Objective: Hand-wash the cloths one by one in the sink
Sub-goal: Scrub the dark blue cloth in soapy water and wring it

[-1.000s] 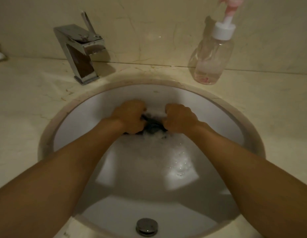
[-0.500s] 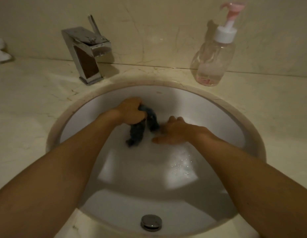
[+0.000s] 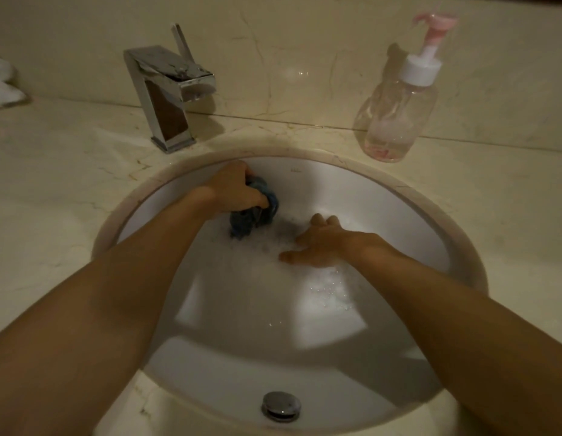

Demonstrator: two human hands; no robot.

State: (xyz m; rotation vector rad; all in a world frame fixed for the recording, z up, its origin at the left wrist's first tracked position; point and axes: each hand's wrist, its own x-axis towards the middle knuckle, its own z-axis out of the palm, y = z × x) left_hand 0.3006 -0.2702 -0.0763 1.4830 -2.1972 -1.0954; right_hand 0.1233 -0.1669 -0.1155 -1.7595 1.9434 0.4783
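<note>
The left hand [image 3: 234,190] clenches a wadded dark blue cloth [image 3: 245,219] near the far wall of the white oval sink [image 3: 342,184]. It is probably raised above the foamy water [image 3: 330,286] so the cloth can drain or be squeezed. The cloth hangs as a crumpled rope. Its long axis runs from the fist down towards the person, with the lower end touching the suds. The right hand [image 3: 319,247] lies released just beside it, fingers spread in the foam and holding nothing, seemingly ready to take the loose end.
</note>
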